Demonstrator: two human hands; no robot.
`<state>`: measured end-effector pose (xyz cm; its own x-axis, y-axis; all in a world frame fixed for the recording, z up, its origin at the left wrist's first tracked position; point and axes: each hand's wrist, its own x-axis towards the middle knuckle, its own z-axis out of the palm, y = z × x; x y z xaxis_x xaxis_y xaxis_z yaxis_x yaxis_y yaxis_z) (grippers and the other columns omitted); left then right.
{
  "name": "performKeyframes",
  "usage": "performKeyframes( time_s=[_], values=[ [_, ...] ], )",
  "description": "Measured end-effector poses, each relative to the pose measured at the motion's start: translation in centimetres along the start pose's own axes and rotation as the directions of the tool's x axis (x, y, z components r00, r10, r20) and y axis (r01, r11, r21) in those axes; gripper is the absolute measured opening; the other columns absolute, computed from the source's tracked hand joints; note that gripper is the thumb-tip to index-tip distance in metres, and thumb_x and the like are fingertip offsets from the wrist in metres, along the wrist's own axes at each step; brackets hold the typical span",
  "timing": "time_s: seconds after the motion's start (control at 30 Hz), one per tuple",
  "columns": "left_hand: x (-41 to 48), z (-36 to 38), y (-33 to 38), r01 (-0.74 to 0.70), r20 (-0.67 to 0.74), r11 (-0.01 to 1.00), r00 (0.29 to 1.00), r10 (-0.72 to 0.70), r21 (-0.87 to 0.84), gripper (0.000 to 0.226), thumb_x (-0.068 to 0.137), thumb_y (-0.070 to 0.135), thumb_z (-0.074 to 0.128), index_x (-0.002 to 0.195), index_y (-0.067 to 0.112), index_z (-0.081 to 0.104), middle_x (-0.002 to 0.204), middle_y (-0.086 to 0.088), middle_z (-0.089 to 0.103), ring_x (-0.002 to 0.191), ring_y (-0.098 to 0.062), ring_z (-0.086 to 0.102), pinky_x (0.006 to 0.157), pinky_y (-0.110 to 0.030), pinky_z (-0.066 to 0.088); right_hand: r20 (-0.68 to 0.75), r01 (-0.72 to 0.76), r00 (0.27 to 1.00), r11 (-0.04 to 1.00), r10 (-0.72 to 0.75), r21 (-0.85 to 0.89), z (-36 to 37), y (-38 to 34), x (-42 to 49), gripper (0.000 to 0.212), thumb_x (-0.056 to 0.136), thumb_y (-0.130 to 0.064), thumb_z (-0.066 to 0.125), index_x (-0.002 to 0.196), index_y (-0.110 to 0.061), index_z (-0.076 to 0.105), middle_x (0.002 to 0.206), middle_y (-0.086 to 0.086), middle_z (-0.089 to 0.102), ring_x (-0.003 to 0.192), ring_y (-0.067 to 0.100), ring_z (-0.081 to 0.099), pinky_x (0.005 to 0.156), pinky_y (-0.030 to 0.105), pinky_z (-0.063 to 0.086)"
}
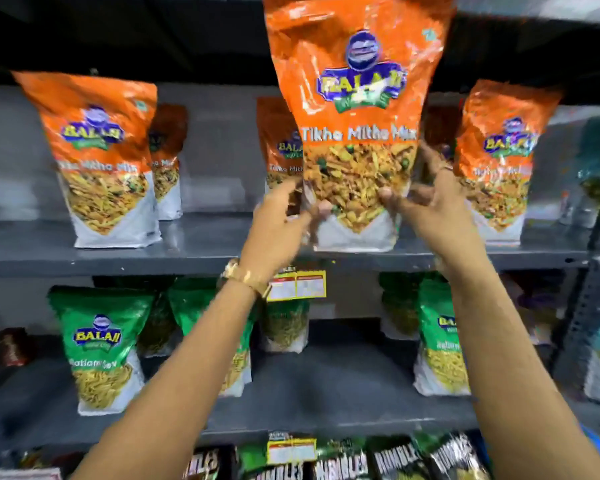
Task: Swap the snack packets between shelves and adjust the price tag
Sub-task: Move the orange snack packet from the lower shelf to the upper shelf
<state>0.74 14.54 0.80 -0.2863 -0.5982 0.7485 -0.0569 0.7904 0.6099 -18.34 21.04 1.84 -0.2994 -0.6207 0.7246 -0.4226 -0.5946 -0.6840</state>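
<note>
A large orange Tikha Mitha Mix packet [357, 98] stands upright at the front of the upper grey shelf [194, 251], close to the camera. My left hand [278, 226] grips its lower left edge and my right hand [433, 209] grips its lower right edge. More orange packets stand on the same shelf at the left [97, 161], behind the held one [278, 147] and at the right [499, 161]. Green packets [101, 344] fill the shelf below. A yellow price tag [300, 285] hangs from the upper shelf's front lip, just right of my left wrist.
A second yellow price tag [291, 448] sits on the lower shelf's lip, above dark packets [395, 462] on the bottom row. Another green packet [440, 341] stands under my right forearm. A perforated metal upright [593, 271] bounds the shelves at the right, with teal packets beyond it.
</note>
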Motion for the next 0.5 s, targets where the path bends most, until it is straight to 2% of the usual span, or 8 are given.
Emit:
performKeyframes(
  time_s=[0.03,0.07,0.13,0.17,0.27,0.37,0.4,0.5],
  values=[
    [1.3,-0.6,-0.4,-0.005,-0.021,1.0,1.0,0.006,0.03,0.024,0.085,0.024,0.066,0.108,0.015,0.061,0.096,0.007,0.068,0.08,0.014,0.059,0.076,-0.012,0.048,0.019,0.018,1.0,1.0,-0.018,-0.009,1.0,0.1,1.6,0.066,0.085,-0.006,0.067,0.143,-0.013,0.036,0.113,-0.002,0.069,0.091,0.003,0.07,0.079,0.021,0.055],
    [2.4,-1.0,-0.9,0.001,-0.037,0.998,0.999,0.002,0.063,0.02,0.085,0.022,0.066,0.102,0.014,0.062,0.094,0.001,0.069,0.079,0.009,0.061,0.076,-0.018,0.052,0.03,0.018,0.999,1.0,-0.018,-0.011,2.0,0.4,2.8,0.061,0.086,-0.008,0.066,0.141,-0.011,0.04,0.117,0.0,0.066,0.093,0.002,0.068,0.079,0.02,0.053],
    [3.9,-1.6,-2.3,0.025,-0.08,0.992,0.997,-0.015,0.124,0.021,0.083,0.022,0.067,0.099,0.008,0.062,0.096,-0.01,0.071,0.087,-0.015,0.066,0.08,-0.037,0.054,0.043,-0.019,0.999,1.0,0.018,0.025,3.6,1.7,4.6,0.055,0.085,-0.009,0.067,0.136,-0.008,0.045,0.123,0.007,0.065,0.106,0.016,0.066,0.087,0.032,0.054],
    [4.4,-1.8,-3.1,0.042,-0.096,0.989,0.995,-0.028,0.142,0.024,0.083,0.021,0.068,0.102,0.008,0.063,0.1,-0.012,0.071,0.093,-0.023,0.066,0.083,-0.042,0.054,0.05,-0.051,0.998,0.998,0.048,0.048,4.3,2.6,5.1,0.053,0.085,-0.007,0.067,0.134,-0.008,0.046,0.124,0.01,0.065,0.11,0.022,0.065,0.092,0.039,0.055],
    [5.0,-2.0,-5.3,0.111,-0.094,0.985,0.991,-0.098,0.133,0.028,0.083,0.014,0.067,0.11,0.008,0.063,0.111,-0.013,0.07,0.105,-0.028,0.065,0.093,-0.043,0.053,0.069,-0.126,0.99,0.989,0.121,0.074,6.4,5.1,5.7,0.048,0.083,-0.009,0.069,0.127,-0.017,0.05,0.128,0.013,0.064,0.117,0.028,0.062,0.1,0.05,0.051],
    [5.4,-1.6,-7.9,0.196,-0.101,0.971,0.978,-0.183,0.134,0.027,0.082,0.009,0.068,0.108,0.005,0.063,0.112,-0.016,0.07,0.103,-0.028,0.065,0.091,-0.043,0.053,0.051,-0.138,0.989,0.99,0.137,0.022,8.0,7.9,5.9,0.039,0.079,-0.02,0.071,0.109,-0.04,0.055,0.126,0.007,0.066,0.118,0.027,0.061,0.101,0.053,0.049],
    [5.4,-1.3,-8.7,0.225,-0.11,0.964,0.971,-0.21,0.141,0.027,0.081,0.009,0.068,0.108,0.005,0.064,0.112,-0.016,0.07,0.103,-0.027,0.065,0.091,-0.042,0.053,0.039,-0.149,0.988,0.989,0.149,-0.003,8.4,8.8,5.9,0.038,0.079,-0.021,0.071,0.108,-0.041,0.055,0.123,0.004,0.066,0.118,0.027,0.061,0.1,0.052,0.049],
    [5.9,-0.8,-10.8,0.278,-0.136,0.951,0.956,-0.259,0.139,0.028,0.082,0.012,0.067,0.11,0.007,0.064,0.114,-0.015,0.07,0.107,-0.028,0.063,0.091,-0.039,0.051,0.033,-0.178,0.983,0.983,0.179,-0.044,9.4,10.7,6.5,0.04,0.085,-0.014,0.067,0.122,-0.024,0.055,0.117,0.002,0.067,0.115,0.026,0.062,0.099,0.049,0.051]
  ],
)
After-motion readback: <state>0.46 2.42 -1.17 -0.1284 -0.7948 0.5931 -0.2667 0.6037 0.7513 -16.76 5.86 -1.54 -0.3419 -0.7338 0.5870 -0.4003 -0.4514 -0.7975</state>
